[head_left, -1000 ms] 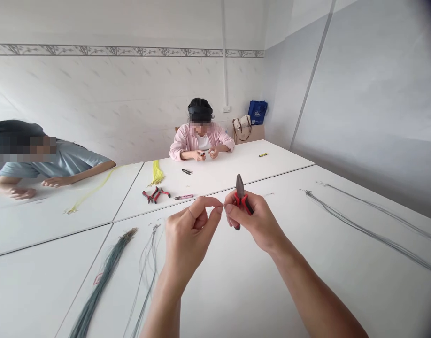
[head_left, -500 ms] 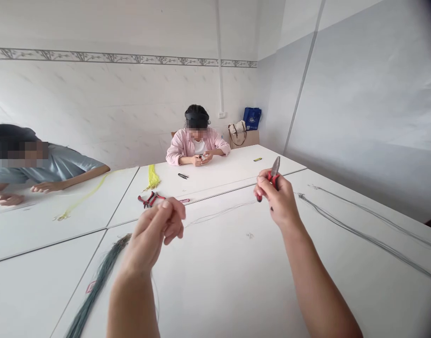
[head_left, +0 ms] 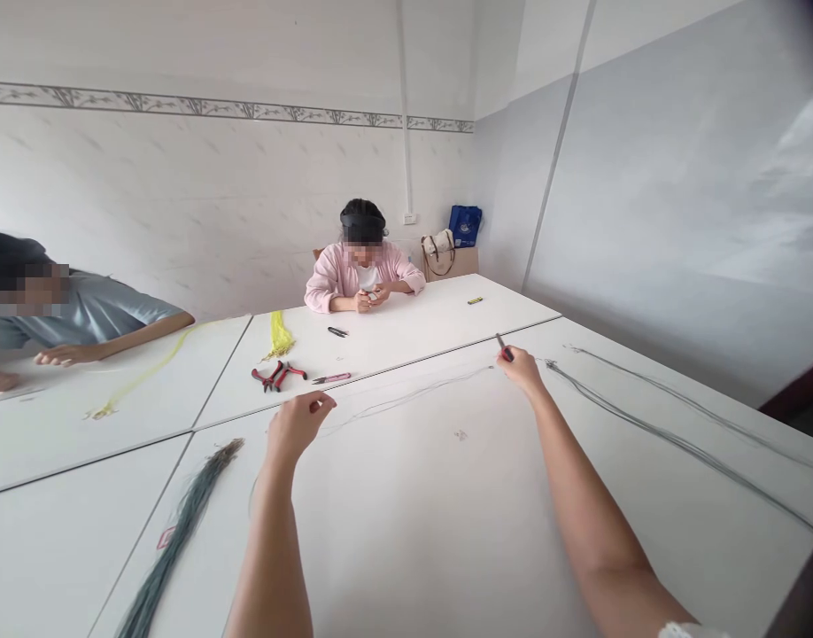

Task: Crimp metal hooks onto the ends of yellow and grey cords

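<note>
My left hand (head_left: 298, 422) is closed in a pinch on one end of a thin grey wire (head_left: 406, 397) that lies stretched across the white table (head_left: 420, 514). My right hand (head_left: 521, 366) reaches far out, closed around red-handled pliers (head_left: 503, 346), and holds the wire's other end near the table seam. Both hands rest low on the tabletop, wide apart.
A thick bundle of grey wires (head_left: 174, 540) lies at my left. Long grey wires (head_left: 659, 434) run along the right side. Red pliers (head_left: 274, 375) and a pink tool (head_left: 331, 378) lie on the far table. One person in pink (head_left: 361, 266) sits opposite, another (head_left: 61, 319) at left.
My hands went from pinching together in front of me to far apart, drawing the wire out and lowering it onto the table. The right hand with the pliers reached forward.
</note>
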Tool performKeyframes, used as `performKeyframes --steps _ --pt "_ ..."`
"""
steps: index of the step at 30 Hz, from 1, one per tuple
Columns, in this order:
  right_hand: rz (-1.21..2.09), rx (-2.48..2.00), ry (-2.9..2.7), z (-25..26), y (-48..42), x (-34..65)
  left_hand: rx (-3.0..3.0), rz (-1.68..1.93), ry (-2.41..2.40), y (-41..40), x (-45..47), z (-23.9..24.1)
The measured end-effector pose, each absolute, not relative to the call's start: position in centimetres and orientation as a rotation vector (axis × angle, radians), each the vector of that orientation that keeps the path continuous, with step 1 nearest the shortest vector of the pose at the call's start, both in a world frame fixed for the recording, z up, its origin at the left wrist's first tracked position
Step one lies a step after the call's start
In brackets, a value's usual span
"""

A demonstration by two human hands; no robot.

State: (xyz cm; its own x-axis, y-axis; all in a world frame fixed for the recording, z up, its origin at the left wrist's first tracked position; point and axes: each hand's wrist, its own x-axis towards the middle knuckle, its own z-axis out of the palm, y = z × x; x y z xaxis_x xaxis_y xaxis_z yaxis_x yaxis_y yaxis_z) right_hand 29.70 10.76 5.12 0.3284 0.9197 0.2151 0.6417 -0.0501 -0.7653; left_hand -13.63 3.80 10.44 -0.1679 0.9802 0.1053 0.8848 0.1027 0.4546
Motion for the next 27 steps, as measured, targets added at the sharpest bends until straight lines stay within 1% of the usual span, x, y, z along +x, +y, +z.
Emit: performKeyframes --steps 5,10,18,27 --pt "0.362 -2.024 -1.536 0.2 13.0 30.2 1.777 0.610 2.290 5.2 -13.5 4.9" --pt "0.193 -2.136 -1.616 -2.7 14.8 29.7 1.765 0.663 2.365 6.0 -13.9 0.9" --pt "0.006 -2.210 -1.666 -4.0 15.7 29.8 1.959 0.678 2.330 6.7 -14.8 -0.7" --pt "-0.030 -2.245 -1.620 -4.0 16.2 29.7 2.321 0.729 2.368 6.9 -14.2 -2.0"
